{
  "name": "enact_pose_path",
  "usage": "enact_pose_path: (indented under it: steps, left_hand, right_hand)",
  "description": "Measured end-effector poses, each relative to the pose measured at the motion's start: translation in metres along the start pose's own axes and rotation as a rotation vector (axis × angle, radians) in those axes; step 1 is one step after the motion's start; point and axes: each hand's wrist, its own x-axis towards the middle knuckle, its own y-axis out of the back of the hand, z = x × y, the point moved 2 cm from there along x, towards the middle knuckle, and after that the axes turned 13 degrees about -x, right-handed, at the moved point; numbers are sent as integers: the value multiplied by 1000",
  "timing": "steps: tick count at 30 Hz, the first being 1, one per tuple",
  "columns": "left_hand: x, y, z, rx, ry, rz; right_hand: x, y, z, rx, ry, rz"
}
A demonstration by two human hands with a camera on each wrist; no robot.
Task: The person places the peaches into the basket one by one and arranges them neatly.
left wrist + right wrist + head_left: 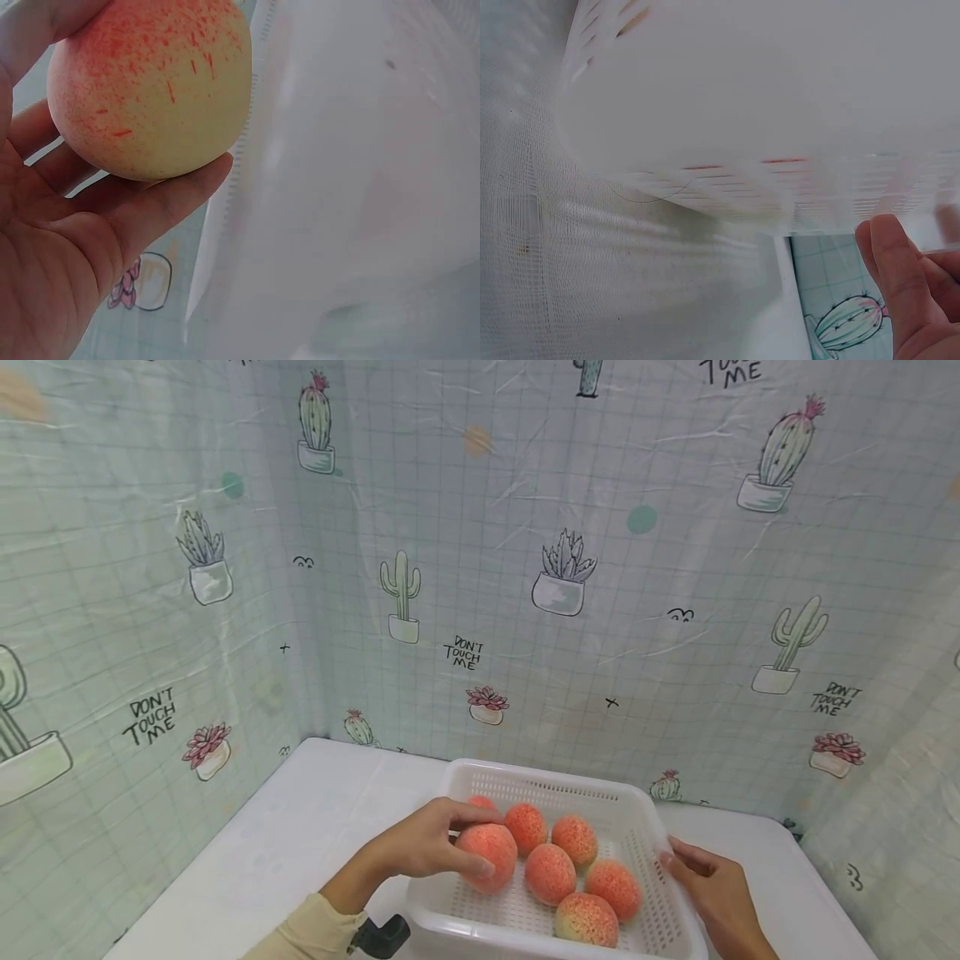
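My left hand [423,843] grips a red-orange peach [489,858] over the left side of a white plastic basket [551,778]. In the left wrist view, the peach [161,94] shows a pale yellow side with red streaks, and the fingers curl around it. Several more peaches [575,839] lie inside the basket, one of them partly hidden behind the left hand. At the basket's right side, my right hand [716,893] holds the rim, thumb on top. The right wrist view shows its fingers [900,262] against the slotted outer wall.
The basket stands on a white table [352,793]. A curtain [480,568] printed with cacti hangs behind the table and on both sides. A black strap piece [382,937] sits at the left wrist, close to the basket's front left corner.
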Motion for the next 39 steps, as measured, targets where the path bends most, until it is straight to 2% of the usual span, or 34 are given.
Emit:
enact_pose_path:
  steps: [10, 12, 19, 24, 32, 39]
  left_hand:
    - [5, -19, -5, 24, -11, -10]
    - [5, -25, -8, 43, -5, -16]
    - [10, -41, -15, 119, -49, -44]
    - [15, -48, -18, 181, -40, -60]
    - [21, -58, -20, 357, -79, -123]
    - [28, -62, -25, 399, -133, -204]
  right_hand:
    - [0, 0, 2, 12, -2, -1]
    - [0, 0, 3, 12, -9, -6]
    - [1, -1, 5, 13, 4, -11]
    - [1, 0, 6, 14, 12, -7]
    - [1, 0, 5, 26, 18, -7]
    - [1, 1, 5, 17, 30, 1]
